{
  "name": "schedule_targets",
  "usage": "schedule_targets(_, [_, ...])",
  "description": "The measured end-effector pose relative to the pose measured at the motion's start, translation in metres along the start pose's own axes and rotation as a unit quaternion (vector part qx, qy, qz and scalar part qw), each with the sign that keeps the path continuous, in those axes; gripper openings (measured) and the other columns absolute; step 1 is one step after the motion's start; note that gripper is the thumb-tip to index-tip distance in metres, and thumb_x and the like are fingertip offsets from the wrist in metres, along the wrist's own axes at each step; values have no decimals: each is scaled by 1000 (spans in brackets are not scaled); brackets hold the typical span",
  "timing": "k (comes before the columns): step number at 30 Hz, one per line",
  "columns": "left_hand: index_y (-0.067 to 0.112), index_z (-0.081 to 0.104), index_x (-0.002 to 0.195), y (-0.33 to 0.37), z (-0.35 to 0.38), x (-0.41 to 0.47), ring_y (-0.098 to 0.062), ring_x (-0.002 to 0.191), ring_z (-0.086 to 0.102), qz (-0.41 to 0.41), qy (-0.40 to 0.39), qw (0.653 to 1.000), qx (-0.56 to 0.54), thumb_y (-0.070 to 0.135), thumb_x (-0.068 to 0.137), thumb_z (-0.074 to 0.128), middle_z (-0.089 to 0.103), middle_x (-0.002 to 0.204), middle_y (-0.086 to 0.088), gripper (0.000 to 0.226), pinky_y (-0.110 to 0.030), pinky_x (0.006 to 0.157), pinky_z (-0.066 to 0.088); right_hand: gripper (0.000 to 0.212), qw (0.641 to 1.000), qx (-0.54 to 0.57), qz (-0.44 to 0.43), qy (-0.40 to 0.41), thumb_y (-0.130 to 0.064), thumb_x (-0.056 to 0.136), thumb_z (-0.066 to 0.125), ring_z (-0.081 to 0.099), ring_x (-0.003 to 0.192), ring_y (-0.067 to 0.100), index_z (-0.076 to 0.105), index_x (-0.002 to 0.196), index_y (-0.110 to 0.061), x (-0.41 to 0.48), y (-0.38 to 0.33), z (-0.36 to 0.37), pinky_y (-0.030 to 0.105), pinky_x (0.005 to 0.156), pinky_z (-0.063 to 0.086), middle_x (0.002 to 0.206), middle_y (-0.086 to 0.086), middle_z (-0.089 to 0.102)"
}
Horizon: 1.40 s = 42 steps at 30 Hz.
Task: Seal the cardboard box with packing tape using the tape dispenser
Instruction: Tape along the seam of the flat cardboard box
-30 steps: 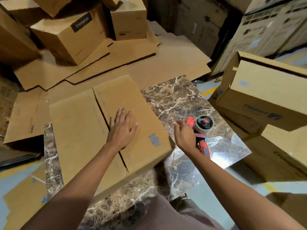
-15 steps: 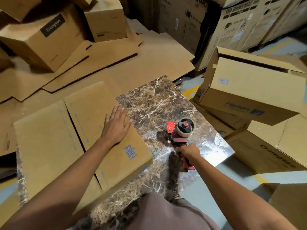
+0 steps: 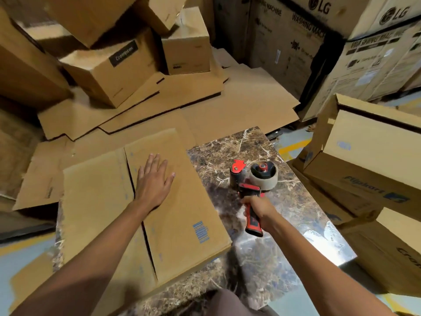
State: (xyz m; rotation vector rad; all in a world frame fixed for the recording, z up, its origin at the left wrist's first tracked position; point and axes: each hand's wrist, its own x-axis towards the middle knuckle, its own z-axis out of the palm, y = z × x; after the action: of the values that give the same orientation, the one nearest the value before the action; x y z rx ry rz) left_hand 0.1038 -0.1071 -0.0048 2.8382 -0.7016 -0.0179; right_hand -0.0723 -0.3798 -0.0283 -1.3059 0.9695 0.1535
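Note:
A brown cardboard box (image 3: 186, 215) lies on the marble table (image 3: 284, 201), its two top flaps meeting along a dark centre seam. My left hand (image 3: 153, 183) rests flat on the right flap beside the seam, fingers spread. To the right of the box, my right hand (image 3: 259, 209) is wrapped around the red handle of the tape dispenser (image 3: 255, 179). The dispenser stands on the table with its roll of tape pointing away from me, apart from the box.
Flattened cardboard sheets (image 3: 205, 103) cover the area behind the table. Stacked boxes (image 3: 118, 67) rise at the back left, large printed cartons (image 3: 319, 49) at the back right, and more boxes (image 3: 369, 160) crowd the table's right edge.
My right hand went from reaching beside the dispenser to gripping its handle. The view has shifted, and my left hand has stayed flat on the box.

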Motion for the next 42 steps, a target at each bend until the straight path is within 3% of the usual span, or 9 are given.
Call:
schedule_targets(6, [15,43,143,-97,-36,-23,-28,150,7,-140,31,990,9,43,101,37,23,160,-11,50,-55,118,10,10,998,-29,-60,-17,-5,73,62,44,47,19,55,69,-11,-2,-44,82,28,48,34,57,8,51])
schedule_targets(11, [13,43,141,-150,-45,-60,-36,147,9,-315,48,947,-35,38,96,52,23,157,-17,53,-57,112,19,22,986,-136,-99,18,-28,53,68,64,65,34,64,63,-9,-8,-53,153,45,60,52,65,12,67])
schedule_targets(15, [11,33,148,-166,-46,-75,-38,136,37,-451,95,855,-236,34,91,60,37,151,-17,68,-44,109,35,17,959,-233,-153,57,-25,73,64,62,80,34,66,82,-11,-27,-53,187,34,62,45,82,12,67])
schedule_targets(22, [20,0,155,-146,-48,-97,-44,134,38,-524,46,821,-220,37,92,59,19,159,-19,89,-53,105,39,29,880,-415,-225,53,-35,80,62,63,81,35,65,84,-7,-22,-67,193,36,69,51,83,15,65])
schedule_targets(27, [13,-10,154,-121,-44,-148,-41,128,47,-480,-71,861,-155,49,88,60,35,152,-19,102,-45,96,48,33,813,-513,-276,-3,-48,64,51,63,74,33,57,72,-17,-2,-100,179,34,61,47,76,13,65])
schedule_targets(32, [1,37,143,-100,-63,-165,-32,113,59,-338,-166,924,67,55,93,47,61,124,-13,74,-36,83,48,22,762,-568,-309,-4,-36,78,61,61,71,32,51,70,-18,-4,-113,189,37,67,54,74,9,62])
schedule_targets(36, [15,66,116,-133,-84,-137,-35,133,33,-222,-144,948,179,54,92,50,40,140,-17,48,-43,99,41,24,758,-570,-316,32,-36,77,62,57,66,30,54,71,-14,-6,-105,198,38,65,53,72,10,60])
schedule_targets(39, [23,64,105,-172,-84,-112,-35,142,18,-195,-111,971,86,62,83,60,26,153,-14,44,-51,114,23,24,768,-564,-303,28,-38,72,60,60,74,33,49,67,-18,2,-98,202,49,78,56,71,7,57])
schedule_targets(42, [25,41,136,-196,-79,-107,-31,132,41,-241,-119,958,-103,72,68,68,41,145,-8,87,-45,103,40,24,768,-564,-303,26,-38,73,59,57,83,34,46,64,-19,-1,-98,203,54,84,54,75,7,56])
